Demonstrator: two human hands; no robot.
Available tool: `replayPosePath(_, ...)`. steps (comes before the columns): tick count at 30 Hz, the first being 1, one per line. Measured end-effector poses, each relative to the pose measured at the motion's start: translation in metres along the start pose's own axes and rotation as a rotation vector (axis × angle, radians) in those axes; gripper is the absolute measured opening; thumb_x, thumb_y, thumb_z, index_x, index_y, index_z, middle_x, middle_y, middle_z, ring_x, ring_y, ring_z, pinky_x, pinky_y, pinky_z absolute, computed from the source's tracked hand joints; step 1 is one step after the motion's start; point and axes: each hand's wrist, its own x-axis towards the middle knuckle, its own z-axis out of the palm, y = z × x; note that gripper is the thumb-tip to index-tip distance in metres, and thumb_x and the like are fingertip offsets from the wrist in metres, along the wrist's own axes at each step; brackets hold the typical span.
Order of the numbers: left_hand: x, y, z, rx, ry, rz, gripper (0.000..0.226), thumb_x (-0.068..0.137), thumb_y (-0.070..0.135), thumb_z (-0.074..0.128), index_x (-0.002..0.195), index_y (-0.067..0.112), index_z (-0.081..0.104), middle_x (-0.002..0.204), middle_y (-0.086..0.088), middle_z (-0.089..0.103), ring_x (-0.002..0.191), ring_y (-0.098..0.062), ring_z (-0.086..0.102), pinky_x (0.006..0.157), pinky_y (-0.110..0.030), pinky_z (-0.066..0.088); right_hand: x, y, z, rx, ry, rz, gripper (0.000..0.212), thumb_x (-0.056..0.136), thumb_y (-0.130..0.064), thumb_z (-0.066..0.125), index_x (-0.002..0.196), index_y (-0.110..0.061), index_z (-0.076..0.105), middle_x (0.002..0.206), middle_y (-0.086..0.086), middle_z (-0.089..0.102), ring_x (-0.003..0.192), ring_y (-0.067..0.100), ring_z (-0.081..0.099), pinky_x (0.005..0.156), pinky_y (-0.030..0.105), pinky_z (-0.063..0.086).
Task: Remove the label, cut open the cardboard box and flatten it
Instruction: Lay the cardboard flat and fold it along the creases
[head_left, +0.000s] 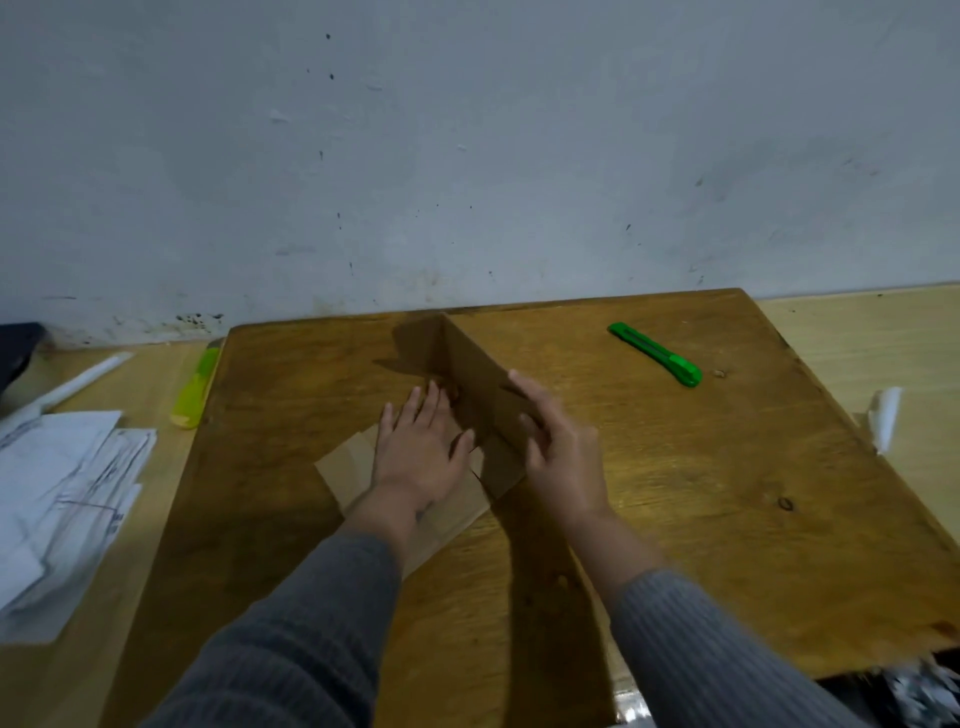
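Cardboard box (467, 374) partly hidden by hands.

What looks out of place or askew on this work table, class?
One panel of the cardboard box stands upright while the rest lies flat under the left hand. The right hand touches that panel.

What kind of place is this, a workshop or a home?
Probably a plain workroom or packing corner, not a fitted workshop: a worn wooden board against a scuffed wall, a green cutter, loose papers, and cardboard being flattened.
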Motion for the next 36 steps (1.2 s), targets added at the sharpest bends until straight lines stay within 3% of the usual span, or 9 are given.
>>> replayPosePath(6, -0.009, -0.003, -0.006, 0.033, 0.024, 0.033, 0.066, 0.1, 0.05, 0.015, 0.155, 0.014, 0.004, 0.163, -0.001, 0.004, 0.149, -0.017, -0.005, 0.118, -0.053, -0.007, -0.014, -0.006, 0.008, -0.176, -0.099, -0.08, 0.072, 0.083, 0.006, 0.06, 0.139, -0.036, 0.043, 0.101, 0.002, 0.072, 0.076, 0.014, 0.067, 0.067, 0.02, 0.051)
replayPosePath(10, -0.044, -0.011, 0.007, -0.088, 0.171, -0.181, 0.065, 0.1, 0.051, 0.016, 0.155, 0.02, 0.0, 0.163, -0.001, -0.007, 0.149, -0.02, -0.012, 0.116, -0.058, -0.007, -0.014, -0.011, 0.004, -0.122, -0.114, -0.023, 0.064, 0.09, -0.002, 0.057, 0.138, -0.041, 0.043, 0.099, 0.004, 0.072, 0.076, 0.015, 0.067, 0.066, 0.029, 0.056)
replayPosePath(14, -0.069, -0.022, 0.02, -0.176, 0.132, -0.251, 0.067, 0.099, 0.055, 0.012, 0.153, 0.023, -0.009, 0.161, 0.0, -0.019, 0.147, -0.021, -0.02, 0.113, -0.059, -0.012, -0.017, -0.019, 0.004, -0.145, -0.141, -0.092, 0.054, 0.093, -0.012, 0.057, 0.136, -0.042, 0.044, 0.112, -0.001, 0.071, 0.075, 0.005, 0.065, 0.067, 0.024, 0.057)
replayPosePath(17, -0.066, -0.029, 0.018, -0.253, 0.117, -0.211, 0.063, 0.099, 0.05, 0.003, 0.151, 0.02, -0.016, 0.16, 0.001, -0.022, 0.146, -0.015, -0.022, 0.116, -0.055, -0.013, -0.021, -0.024, 0.01, -0.271, -0.22, -0.204, 0.044, 0.097, -0.034, 0.044, 0.138, -0.048, 0.036, 0.136, -0.008, 0.056, 0.091, 0.014, 0.069, 0.061, 0.024, 0.055)
replayPosePath(20, -0.061, -0.039, 0.014, -0.354, 0.093, -0.172, 0.058, 0.098, 0.049, -0.002, 0.143, 0.022, -0.026, 0.158, 0.003, -0.026, 0.142, -0.007, -0.026, 0.117, -0.049, -0.016, -0.029, -0.027, 0.018, -0.432, -0.391, -0.167, 0.044, 0.097, -0.051, 0.022, 0.142, -0.053, 0.022, 0.148, -0.013, 0.04, 0.12, 0.018, 0.05, 0.076, 0.029, 0.049)
replayPosePath(23, -0.058, -0.044, 0.012, -0.393, 0.077, -0.129, 0.063, 0.091, 0.056, -0.007, 0.141, 0.023, -0.03, 0.156, 0.005, -0.028, 0.141, -0.005, -0.027, 0.117, -0.046, -0.018, -0.034, -0.028, 0.03, -0.481, -0.51, -0.124, 0.054, 0.093, -0.055, 0.007, 0.144, -0.048, 0.024, 0.154, -0.012, 0.03, 0.13, 0.02, 0.035, 0.102, 0.039, 0.034)
replayPosePath(27, -0.056, -0.043, 0.013, -0.379, 0.12, -0.129, 0.072, 0.093, 0.06, 0.001, 0.143, 0.02, -0.031, 0.156, 0.003, -0.028, 0.145, -0.01, -0.023, 0.117, -0.045, -0.017, -0.032, -0.02, 0.045, -0.547, -0.592, -0.037, 0.05, 0.1, -0.046, 0.019, 0.149, -0.035, 0.019, 0.159, -0.012, 0.014, 0.145, 0.019, 0.013, 0.117, 0.044, 0.012)
replayPosePath(31, -0.052, -0.044, 0.015, -0.261, 0.098, -0.131, 0.081, 0.096, 0.062, 0.019, 0.148, 0.018, -0.026, 0.156, -0.001, -0.03, 0.144, -0.015, -0.025, 0.115, -0.047, -0.016, -0.028, -0.012, 0.055, -0.561, -0.694, 0.047, 0.063, 0.099, -0.048, 0.022, 0.152, -0.021, 0.001, 0.16, -0.003, -0.011, 0.145, 0.013, -0.016, 0.118, 0.048, -0.009)
replayPosePath(36, -0.044, -0.045, 0.012, -0.169, 0.01, -0.104, 0.078, 0.097, 0.062, 0.018, 0.152, 0.018, -0.017, 0.157, -0.002, -0.029, 0.144, -0.017, -0.026, 0.116, -0.052, -0.014, -0.004, -0.008, 0.059, -0.556, -0.678, 0.166, 0.055, 0.102, -0.039, 0.022, 0.152, -0.023, 0.005, 0.16, 0.004, -0.013, 0.147, 0.021, -0.013, 0.117, 0.044, -0.005)
